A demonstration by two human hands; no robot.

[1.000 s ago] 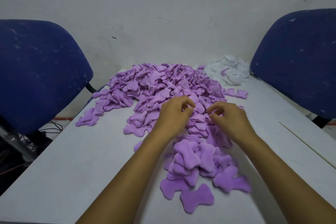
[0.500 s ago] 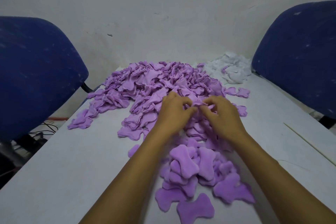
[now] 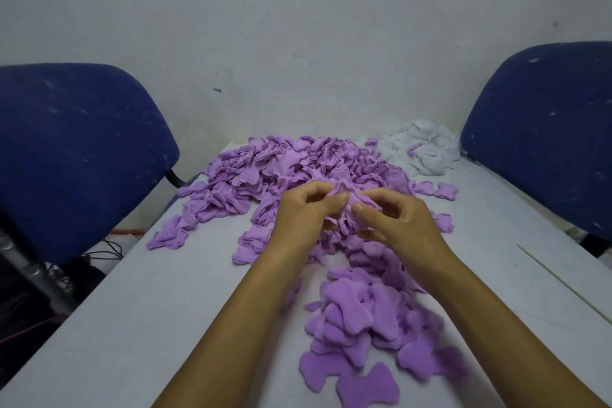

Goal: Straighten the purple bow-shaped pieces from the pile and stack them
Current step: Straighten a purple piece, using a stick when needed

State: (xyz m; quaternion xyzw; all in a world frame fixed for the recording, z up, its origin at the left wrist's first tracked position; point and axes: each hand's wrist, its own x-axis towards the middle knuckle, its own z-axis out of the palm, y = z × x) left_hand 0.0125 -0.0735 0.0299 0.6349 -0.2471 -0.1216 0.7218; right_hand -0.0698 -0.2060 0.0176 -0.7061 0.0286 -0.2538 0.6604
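Note:
A wide pile of purple bow-shaped fabric pieces (image 3: 291, 166) covers the far middle of the white table (image 3: 159, 308). Just above its near edge, my left hand (image 3: 306, 212) and my right hand (image 3: 397, 225) pinch one crumpled purple piece (image 3: 351, 199) between thumbs and fingertips. Closer to me lies a loose stack of flattened purple pieces (image 3: 361, 318), with single pieces (image 3: 367, 387) spread at its front.
A heap of white fabric pieces (image 3: 424, 149) sits at the table's far right corner. Blue chair backs flank the table at left (image 3: 73, 149) and at right (image 3: 546, 129). Cables (image 3: 109, 248) lie on the floor to the left. A grey wall stands behind.
Both hands have lifted off the pile with one purple piece pinched between them; a second ago they were digging into the pile's near edge. The camera has tilted slightly.

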